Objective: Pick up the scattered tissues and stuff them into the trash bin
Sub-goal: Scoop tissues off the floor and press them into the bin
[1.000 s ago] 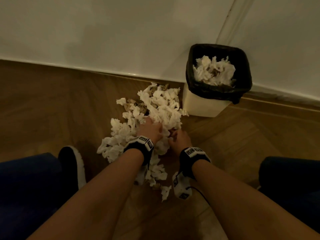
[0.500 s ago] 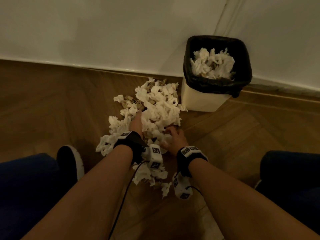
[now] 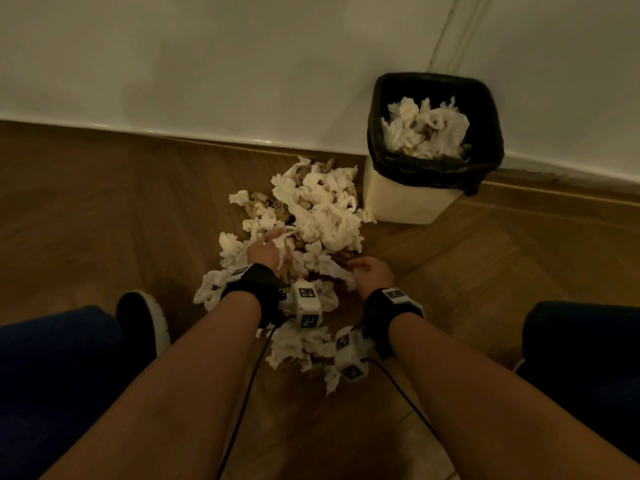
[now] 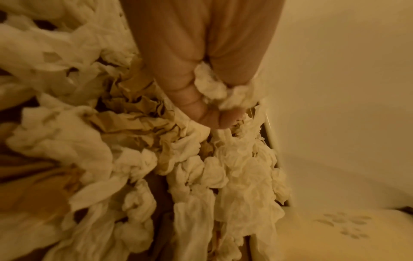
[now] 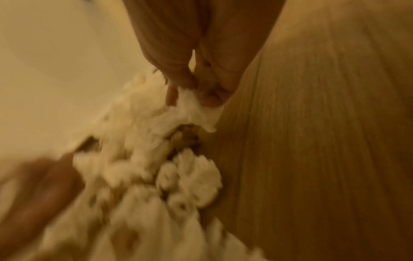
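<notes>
Tissues (image 3: 311, 216) lie heaped on the wood floor (image 3: 104, 202), just left of the trash bin (image 3: 405, 199), near the wall (image 3: 207, 64)

Left hand (image 3: 265, 252) is dug into the left side of the heap, fingers curled round a wad of white tissue; left wrist view shows the fingers (image 4: 178, 84) clenched, tissue bulging out between them. Brown crumpled paper (image 4: 138, 109) sits mixed in under and beside that hand

Right hand (image 3: 374, 273) is at the near right edge of the heap, fingers curled, pinching a white tissue that trails off toward the pile. Right wrist view is blurred, but tissue is visibly caught at the fingertips (image 5: 192, 83), with more of the heap below on the floor

Both wrists carry black straps with white marker-tagged camera blocks, left (image 3: 306, 306) and right (image 3: 349, 355), cables running back along the forearms. More tissues lie under and between the wrists, closer to the person

Bin is cream with a black liner (image 3: 433, 171) folded over the rim, standing against the wall base. White tissues already inside (image 3: 426, 133), filling much of the opening. The nearest heap tissue reaches close to the bin's left wall; can't tell if it touches

A dark shoe with a white sole (image 3: 143, 320) is on the floor left of the left forearm, with dark-clothed knees at both lower edges of the head view
</notes>
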Demonstrator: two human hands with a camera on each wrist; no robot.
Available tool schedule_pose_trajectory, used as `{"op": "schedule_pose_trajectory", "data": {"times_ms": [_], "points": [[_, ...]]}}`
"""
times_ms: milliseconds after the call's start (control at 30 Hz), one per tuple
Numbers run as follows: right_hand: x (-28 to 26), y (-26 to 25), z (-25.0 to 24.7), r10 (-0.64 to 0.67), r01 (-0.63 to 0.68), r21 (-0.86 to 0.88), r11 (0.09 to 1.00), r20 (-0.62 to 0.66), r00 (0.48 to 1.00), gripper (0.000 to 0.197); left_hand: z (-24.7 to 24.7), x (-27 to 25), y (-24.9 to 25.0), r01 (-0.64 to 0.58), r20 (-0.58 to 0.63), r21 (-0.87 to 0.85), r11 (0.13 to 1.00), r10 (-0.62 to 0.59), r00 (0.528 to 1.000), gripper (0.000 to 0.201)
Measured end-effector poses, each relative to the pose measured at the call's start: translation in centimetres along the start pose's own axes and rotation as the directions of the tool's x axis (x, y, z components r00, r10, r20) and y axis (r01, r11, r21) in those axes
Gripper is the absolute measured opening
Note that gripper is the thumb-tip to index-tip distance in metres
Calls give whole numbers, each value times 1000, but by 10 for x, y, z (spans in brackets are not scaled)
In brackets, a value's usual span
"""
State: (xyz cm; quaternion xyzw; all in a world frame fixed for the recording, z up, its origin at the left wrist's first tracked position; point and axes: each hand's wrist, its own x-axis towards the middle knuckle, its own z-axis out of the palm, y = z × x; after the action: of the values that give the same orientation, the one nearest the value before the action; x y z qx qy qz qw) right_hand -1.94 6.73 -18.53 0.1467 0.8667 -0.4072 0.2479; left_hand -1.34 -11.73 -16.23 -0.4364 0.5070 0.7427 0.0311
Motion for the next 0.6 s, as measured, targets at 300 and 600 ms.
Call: {"op": "schedule_pose_trajectory", "data": {"times_ms": [300,600], "points": [[-9,-1,-20,152,-159,65,985,100,983,22,7,-17,10,-26,106,177,984,7,994,35],[-19,5,-37,159,-170,84,982,121,980,22,12,-39,16,35,198,16,999,-37,980,35]]}}
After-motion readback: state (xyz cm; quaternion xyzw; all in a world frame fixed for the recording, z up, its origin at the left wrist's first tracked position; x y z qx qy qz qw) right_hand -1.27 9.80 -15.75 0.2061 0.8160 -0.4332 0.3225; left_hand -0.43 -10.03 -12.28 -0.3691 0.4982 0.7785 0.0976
